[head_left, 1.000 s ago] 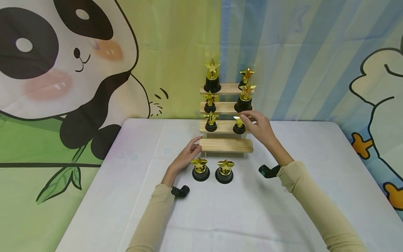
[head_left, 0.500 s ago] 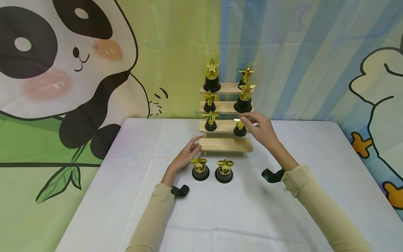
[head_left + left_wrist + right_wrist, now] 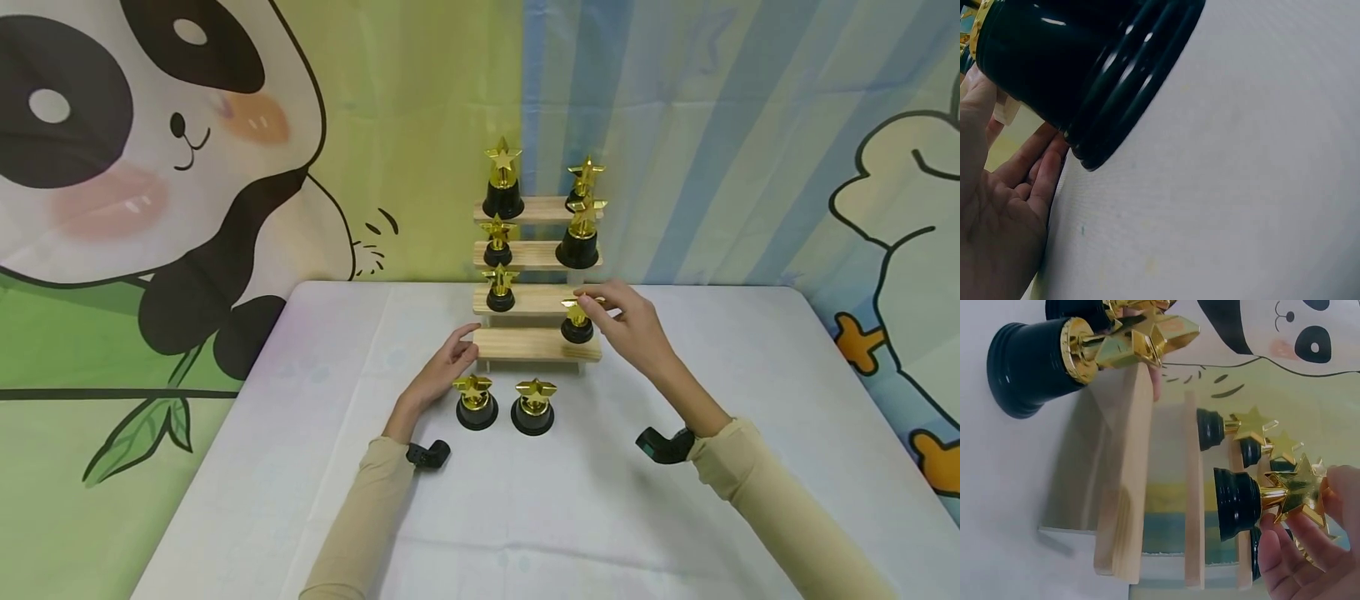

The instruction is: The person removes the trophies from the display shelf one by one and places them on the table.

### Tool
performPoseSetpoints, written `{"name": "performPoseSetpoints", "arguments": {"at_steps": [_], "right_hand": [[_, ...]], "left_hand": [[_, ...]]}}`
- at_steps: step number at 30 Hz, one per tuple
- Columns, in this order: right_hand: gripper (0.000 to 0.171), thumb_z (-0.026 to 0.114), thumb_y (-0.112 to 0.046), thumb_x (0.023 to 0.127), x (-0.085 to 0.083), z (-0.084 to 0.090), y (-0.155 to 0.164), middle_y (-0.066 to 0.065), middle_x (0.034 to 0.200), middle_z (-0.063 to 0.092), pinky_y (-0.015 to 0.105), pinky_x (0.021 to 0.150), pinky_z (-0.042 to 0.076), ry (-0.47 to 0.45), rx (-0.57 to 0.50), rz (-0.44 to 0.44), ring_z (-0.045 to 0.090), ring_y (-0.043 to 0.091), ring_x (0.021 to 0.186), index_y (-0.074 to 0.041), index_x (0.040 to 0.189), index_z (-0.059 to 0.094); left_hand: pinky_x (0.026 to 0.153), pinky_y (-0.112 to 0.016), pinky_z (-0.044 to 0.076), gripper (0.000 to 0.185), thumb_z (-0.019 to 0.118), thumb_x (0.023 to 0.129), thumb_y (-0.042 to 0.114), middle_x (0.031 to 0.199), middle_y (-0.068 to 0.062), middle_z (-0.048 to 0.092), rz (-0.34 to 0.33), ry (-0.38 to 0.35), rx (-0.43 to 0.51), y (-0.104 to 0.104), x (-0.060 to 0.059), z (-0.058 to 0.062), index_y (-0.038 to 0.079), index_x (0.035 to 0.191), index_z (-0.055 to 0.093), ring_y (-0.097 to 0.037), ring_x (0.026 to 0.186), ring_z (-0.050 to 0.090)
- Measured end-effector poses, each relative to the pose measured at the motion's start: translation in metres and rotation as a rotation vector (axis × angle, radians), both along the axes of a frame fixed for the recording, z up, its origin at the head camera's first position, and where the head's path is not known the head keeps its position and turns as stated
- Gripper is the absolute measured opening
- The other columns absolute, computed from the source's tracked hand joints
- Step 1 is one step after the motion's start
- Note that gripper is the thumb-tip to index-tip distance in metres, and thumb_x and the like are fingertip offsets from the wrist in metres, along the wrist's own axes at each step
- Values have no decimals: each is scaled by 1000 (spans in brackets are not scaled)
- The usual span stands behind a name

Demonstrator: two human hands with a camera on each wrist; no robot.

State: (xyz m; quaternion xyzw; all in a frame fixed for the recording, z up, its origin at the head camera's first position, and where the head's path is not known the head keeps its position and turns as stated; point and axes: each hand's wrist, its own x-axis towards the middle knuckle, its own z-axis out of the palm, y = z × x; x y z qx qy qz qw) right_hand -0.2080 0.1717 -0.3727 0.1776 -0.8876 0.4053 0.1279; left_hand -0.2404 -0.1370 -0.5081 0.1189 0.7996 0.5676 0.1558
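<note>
In the head view my right hand (image 3: 626,325) pinches the gold star of a small trophy (image 3: 577,332) between thumb and fingers. Its black base hangs upright over the right end of the lowest step of a wooden tiered display stand (image 3: 517,343); the right wrist view shows that trophy (image 3: 1238,503) apart from the boards. My left hand (image 3: 442,367) holds the left end of the lowest step between thumb and index finger; its other fingers are loosely bent in the left wrist view. Two larger star trophies, a left one (image 3: 476,410) and a right one (image 3: 533,417), stand before the stand.
Upper steps carry more trophies: a tall one (image 3: 503,198) and one partly hidden on top, a small one (image 3: 497,252) and a big one (image 3: 577,248) below, another small one (image 3: 500,298) on the third step. A white cloth covers the table (image 3: 360,517); a printed backdrop hangs behind.
My right hand has lifted the small trophy off the third step's right end and brought it forward and down over the lowest step. The left hand stays at the stand.
</note>
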Motion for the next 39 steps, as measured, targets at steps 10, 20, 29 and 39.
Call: {"name": "performPoseSetpoints", "arguments": {"at_steps": [10, 20, 29, 39], "right_hand": [[26, 56, -28, 100, 23, -9, 6, 4, 113, 68, 20, 70, 51, 17, 12, -18, 59, 9, 92, -12, 115, 70], [23, 59, -25, 98, 48, -25, 10, 3, 109, 69, 21, 67, 52, -11, 32, -21, 57, 4, 91, -13, 113, 70], [20, 60, -23, 97, 64, -47, 13, 2, 108, 69, 22, 65, 52, -38, 24, -14, 56, -1, 90, -13, 111, 71], [20, 62, -21, 96, 73, -73, 18, -1, 106, 70, 21, 64, 52, -51, -14, -8, 56, -6, 89, -15, 113, 71]], "left_hand": [[110, -55, 37, 50, 45, 100, 50, 139, -17, 54, 31, 28, -8, -1, 3, 0, 38, 147, 31, -34, 130, 51], [112, -56, 32, 54, 43, 103, 41, 145, -23, 47, 2, -22, -21, -2, 1, 5, 28, 153, 25, -38, 135, 45], [111, -55, 35, 50, 45, 102, 45, 141, -19, 52, 20, 19, -13, 0, 2, 3, 36, 148, 30, -35, 132, 49], [110, -55, 36, 49, 45, 101, 47, 139, -18, 54, 30, 35, -17, 2, 3, 2, 38, 147, 32, -34, 131, 50]]}}
